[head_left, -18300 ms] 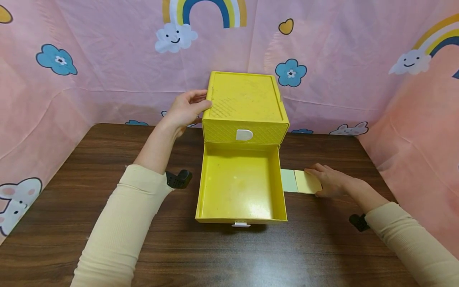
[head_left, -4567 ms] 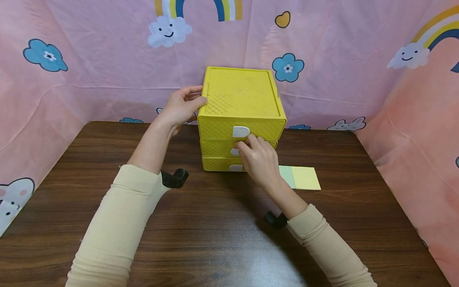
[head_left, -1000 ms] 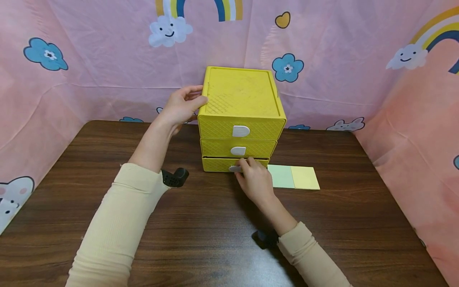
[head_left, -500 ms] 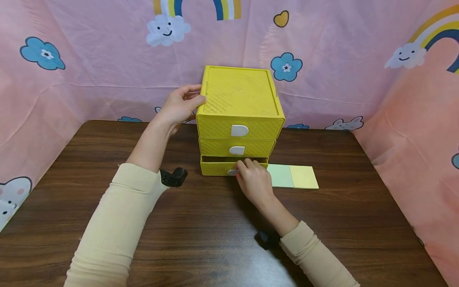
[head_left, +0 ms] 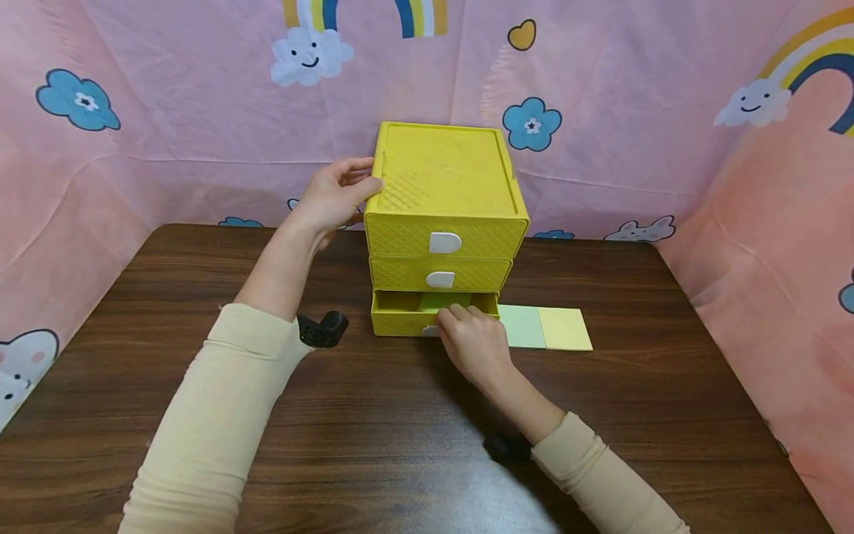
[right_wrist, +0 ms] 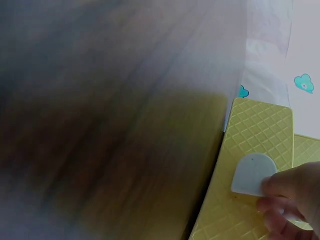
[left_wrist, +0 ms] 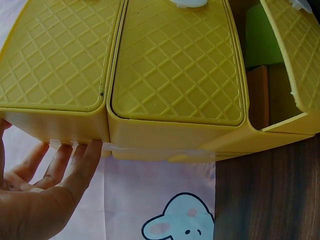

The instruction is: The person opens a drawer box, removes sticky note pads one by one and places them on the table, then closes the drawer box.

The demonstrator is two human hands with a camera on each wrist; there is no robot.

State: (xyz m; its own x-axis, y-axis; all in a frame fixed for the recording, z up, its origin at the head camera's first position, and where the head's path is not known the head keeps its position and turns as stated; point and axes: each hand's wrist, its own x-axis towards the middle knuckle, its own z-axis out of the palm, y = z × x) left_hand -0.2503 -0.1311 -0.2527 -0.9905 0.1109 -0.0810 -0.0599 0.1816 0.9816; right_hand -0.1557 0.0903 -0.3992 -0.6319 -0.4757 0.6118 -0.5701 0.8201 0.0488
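Note:
A yellow three-drawer box [head_left: 443, 170] stands on the table, its bottom drawer [head_left: 400, 324] partly pulled out. My right hand [head_left: 475, 343] pinches the white handle [right_wrist: 254, 174] of that drawer, fingers curled over its front. My left hand [head_left: 333, 196] rests against the upper left side of the box, fingers fairly straight, as the left wrist view also shows [left_wrist: 50, 185]. Inside the bottom drawer lies a green piece [head_left: 443, 301]; the left wrist view shows it beside an orange-brown piece [left_wrist: 258, 95]. The top and middle drawers are closed.
Right of the box, a pale green square [head_left: 523, 326] and a pale yellow square [head_left: 565, 328] lie side by side on the dark wooden table [head_left: 373, 445]. A pink patterned cloth [head_left: 213, 89] hangs behind and at the sides.
The bottom drawer has slid out toward the front with my right hand on its handle, and the green piece inside has come into view. My left hand has stayed on the box.

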